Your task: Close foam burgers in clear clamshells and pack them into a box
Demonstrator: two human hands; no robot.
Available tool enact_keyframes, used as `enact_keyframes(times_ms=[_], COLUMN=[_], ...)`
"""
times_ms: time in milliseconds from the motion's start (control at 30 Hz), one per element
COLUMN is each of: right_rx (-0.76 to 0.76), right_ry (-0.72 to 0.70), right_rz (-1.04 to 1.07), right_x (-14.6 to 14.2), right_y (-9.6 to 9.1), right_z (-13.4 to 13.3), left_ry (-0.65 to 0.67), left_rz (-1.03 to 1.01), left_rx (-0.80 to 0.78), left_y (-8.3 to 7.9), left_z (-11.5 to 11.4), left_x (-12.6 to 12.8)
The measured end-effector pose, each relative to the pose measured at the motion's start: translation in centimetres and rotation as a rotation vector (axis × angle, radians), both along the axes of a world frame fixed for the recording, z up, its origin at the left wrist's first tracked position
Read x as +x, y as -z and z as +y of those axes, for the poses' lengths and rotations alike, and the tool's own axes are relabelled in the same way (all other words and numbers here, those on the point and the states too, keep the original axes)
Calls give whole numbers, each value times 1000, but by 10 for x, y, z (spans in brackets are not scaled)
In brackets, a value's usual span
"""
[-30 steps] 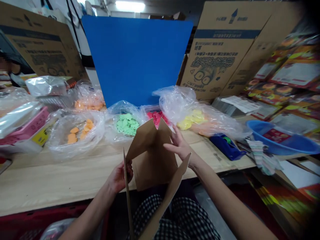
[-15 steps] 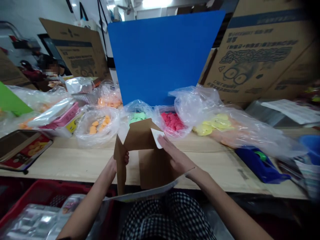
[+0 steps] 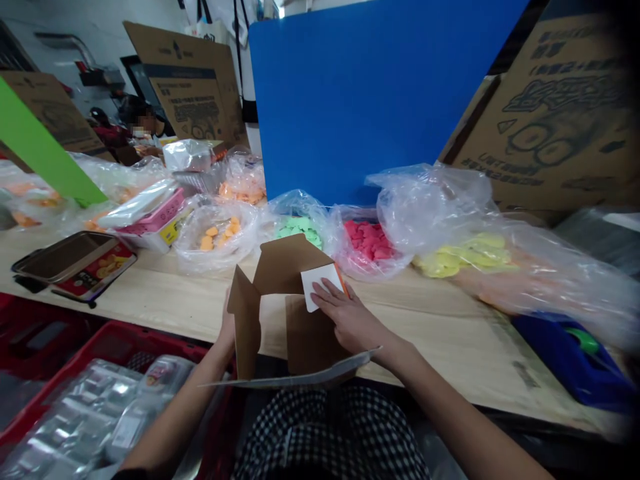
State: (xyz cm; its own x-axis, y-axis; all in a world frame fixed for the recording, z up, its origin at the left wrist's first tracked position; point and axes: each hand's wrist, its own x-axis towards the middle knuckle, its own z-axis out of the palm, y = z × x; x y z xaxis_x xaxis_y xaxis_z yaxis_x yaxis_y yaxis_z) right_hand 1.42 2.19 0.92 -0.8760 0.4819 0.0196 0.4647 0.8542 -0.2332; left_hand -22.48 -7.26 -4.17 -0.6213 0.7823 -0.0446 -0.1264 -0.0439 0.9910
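Note:
A brown cardboard box (image 3: 291,267) stands unfolded at the table's front edge, its flaps raised. Bare tabletop shows through its middle. My left hand (image 3: 229,321) is against the outside of its left panel (image 3: 246,327), which hides the fingers. Across the box, my right hand (image 3: 345,310) lies with fingers stretched out over a white flap (image 3: 311,283) with an orange edge, at the right side. Behind the box are plastic bags of green pieces (image 3: 300,229), red pieces (image 3: 369,240) and orange pieces (image 3: 220,233).
Yellow pieces (image 3: 465,255) lie under clear plastic at the right, near a blue tape dispenser (image 3: 570,373). A dark tray (image 3: 75,263) sits at the left. Below it, a red crate (image 3: 100,340) holds clear plastic packs. A blue board (image 3: 375,107) stands behind; another person (image 3: 143,123) is far left.
My view has turned, so the table's things sit differently in it. The left fingertips are no longer visible inside the left panel. My right fingers now lie over the white flap, which shows more broadly.

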Motion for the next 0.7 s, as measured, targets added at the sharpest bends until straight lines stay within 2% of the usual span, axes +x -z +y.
enact_keyframes(times_ms=[67, 133, 233, 300, 400, 500, 600, 633, 700], right_rx=[-5, -23, -52, -54, -49, -71, -152, -202, -336], right_ry=[6, 22, 44, 35, 9, -6, -38, -53, -66], right_rz=[-20, -44, -44, -6, 71, 145, 272, 336, 518], right_x=[0, 0, 2, 4, 8, 11, 15, 17, 20], right_y=[-4, -8, -11, -9, -3, 2, 3, 3, 4], right_z=[-2, -3, -2, 0, 4, 7, 7, 7, 5], left_ry=[-182, -290, -257, -222, -86, 234, 509, 536, 505], left_rz=[220, 540, 925, 1082, 1282, 1446, 1516, 1518, 1498], left_rx=[117, 267, 420, 407, 248, 139, 169, 183, 193], left_y=[-6, -15, -36, -59, -99, -130, -140, -141, -138], left_z=[-12, -23, -33, -29, -6, 25, 49, 54, 58], left_x=[4, 5, -1, -8, -15, -15, -12, -12, -14])
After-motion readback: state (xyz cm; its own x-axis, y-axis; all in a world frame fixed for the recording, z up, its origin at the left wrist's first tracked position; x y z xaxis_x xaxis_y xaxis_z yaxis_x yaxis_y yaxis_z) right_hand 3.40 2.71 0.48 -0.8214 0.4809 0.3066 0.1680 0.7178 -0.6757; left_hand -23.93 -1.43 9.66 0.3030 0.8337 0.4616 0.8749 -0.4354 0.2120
